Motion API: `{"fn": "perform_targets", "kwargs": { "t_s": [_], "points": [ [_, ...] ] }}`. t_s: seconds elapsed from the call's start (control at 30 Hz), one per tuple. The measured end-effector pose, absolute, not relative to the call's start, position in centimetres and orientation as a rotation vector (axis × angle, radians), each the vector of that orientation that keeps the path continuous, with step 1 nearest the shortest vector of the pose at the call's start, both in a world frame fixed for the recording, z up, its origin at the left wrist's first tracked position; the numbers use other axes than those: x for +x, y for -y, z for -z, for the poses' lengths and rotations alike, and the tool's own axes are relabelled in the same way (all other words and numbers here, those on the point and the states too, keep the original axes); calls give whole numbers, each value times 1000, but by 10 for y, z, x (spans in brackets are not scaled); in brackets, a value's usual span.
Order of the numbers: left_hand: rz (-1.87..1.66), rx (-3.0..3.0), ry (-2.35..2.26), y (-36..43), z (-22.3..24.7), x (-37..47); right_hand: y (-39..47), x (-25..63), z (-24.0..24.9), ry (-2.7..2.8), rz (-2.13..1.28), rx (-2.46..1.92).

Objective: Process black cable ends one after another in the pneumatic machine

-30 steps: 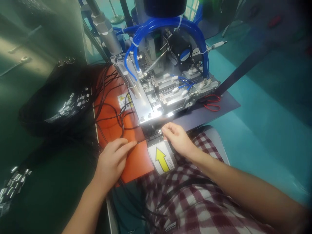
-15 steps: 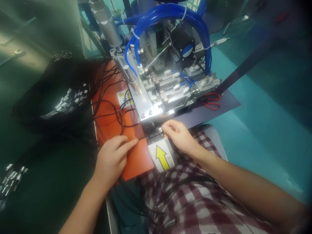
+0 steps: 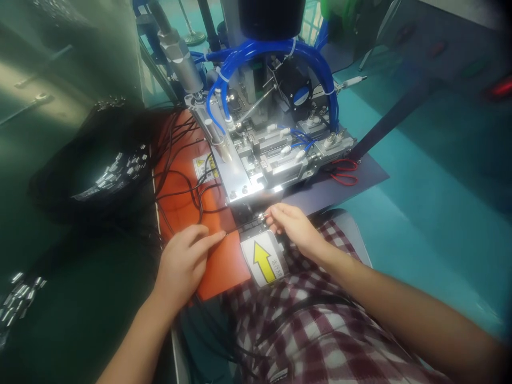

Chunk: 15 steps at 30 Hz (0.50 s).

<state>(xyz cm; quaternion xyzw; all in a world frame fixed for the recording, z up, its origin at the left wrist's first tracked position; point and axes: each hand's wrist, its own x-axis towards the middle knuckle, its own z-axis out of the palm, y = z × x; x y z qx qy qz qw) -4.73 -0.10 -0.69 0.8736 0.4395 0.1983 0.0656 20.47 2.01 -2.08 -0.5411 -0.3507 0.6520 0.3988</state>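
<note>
While the big metal machine [image 3: 280, 164] stood just past the left hand [image 3: 182, 261] and the right hand [image 3: 294, 226], the orange surface [image 3: 228, 266] lay under the left one. A white arrow plate [image 3: 264, 261] sat between them. The left fingers were bent, touching a thin black cable [image 3: 240, 227]; I couldn't tell if they gripped it. The right hand, nearly closed, pinched a small shiny tip [image 3: 262, 216].
</note>
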Motion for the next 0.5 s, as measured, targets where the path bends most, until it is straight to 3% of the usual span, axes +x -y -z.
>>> {"fn": "perform_targets", "kwargs": {
  "t_s": [0.5],
  "points": [
    [-593,2648,-1326,2,10,-50,-21,203,19,1175,-1442,-1452]
  ]
}}
